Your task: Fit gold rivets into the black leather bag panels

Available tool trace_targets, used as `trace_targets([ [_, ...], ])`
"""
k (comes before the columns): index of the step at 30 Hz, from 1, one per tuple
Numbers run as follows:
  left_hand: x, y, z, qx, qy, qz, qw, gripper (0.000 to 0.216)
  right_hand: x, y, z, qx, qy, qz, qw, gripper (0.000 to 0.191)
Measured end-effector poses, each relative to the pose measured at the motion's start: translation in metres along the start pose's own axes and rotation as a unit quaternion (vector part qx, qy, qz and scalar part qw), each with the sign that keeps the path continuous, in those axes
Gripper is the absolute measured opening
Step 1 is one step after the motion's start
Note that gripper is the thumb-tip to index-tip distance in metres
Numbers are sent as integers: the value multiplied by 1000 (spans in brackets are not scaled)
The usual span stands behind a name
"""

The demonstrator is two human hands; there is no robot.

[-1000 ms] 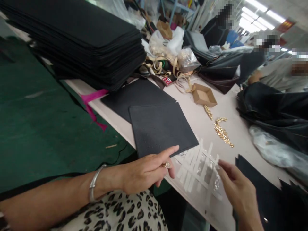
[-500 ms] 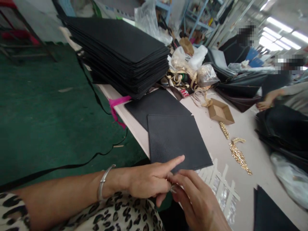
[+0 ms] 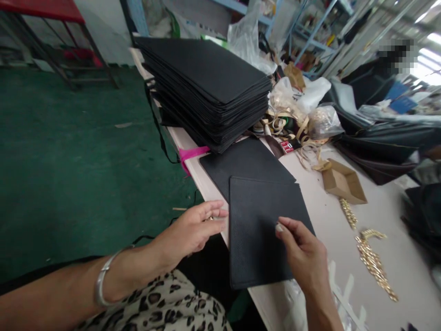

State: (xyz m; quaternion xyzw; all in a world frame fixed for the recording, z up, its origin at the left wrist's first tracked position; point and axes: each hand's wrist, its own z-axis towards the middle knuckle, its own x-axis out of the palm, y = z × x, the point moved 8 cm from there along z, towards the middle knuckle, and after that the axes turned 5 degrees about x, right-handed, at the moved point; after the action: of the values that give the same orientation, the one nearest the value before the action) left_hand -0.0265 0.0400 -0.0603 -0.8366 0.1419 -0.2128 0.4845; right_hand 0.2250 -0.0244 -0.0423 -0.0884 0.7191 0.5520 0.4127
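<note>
A black leather-like panel (image 3: pixel 265 234) lies at the table's near edge, overlapping another black panel (image 3: pixel 248 158) behind it. My left hand (image 3: pixel 193 227) is just off its left side, fingers stretched out and holding nothing; a ring shows on one finger. Above the panel's right part, my right hand (image 3: pixel 305 248) has thumb and forefinger pinched together. Something pale shows at the thumb tip, too small to tell whether it is a nail or an object. Farther back rises a tall stack of black panels (image 3: pixel 210 78).
Gold chains (image 3: pixel 374 262) lie to the right, by a small open cardboard box (image 3: pixel 344 181). Pale strips (image 3: pixel 347 294) on clear plastic are beside my right wrist. Plastic bags (image 3: pixel 324 122) and beige straps crowd the back. A pink ribbon (image 3: pixel 193 152) hangs over the table edge.
My hands were together at the panel's front edge and are now apart, left hand to the left, right hand up over the panel. The view has shifted left, and the front panel sits nearer me.
</note>
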Motion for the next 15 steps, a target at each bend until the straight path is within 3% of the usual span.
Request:
trace_targets([
  [4,-3,-1,0,-40,2,-24,999,54,22,-18,24,76,59,125,987,39],
  [8,1,0,14,-58,12,-89,994,55,26,-24,32,129,97,189,968,38],
  [10,10,4,23,-78,45,-98,991,56,26,-24,33,144,116,210,960,37],
  [15,42,7,38,-89,126,-3,988,35,33,-22,32,133,166,192,958,29],
])
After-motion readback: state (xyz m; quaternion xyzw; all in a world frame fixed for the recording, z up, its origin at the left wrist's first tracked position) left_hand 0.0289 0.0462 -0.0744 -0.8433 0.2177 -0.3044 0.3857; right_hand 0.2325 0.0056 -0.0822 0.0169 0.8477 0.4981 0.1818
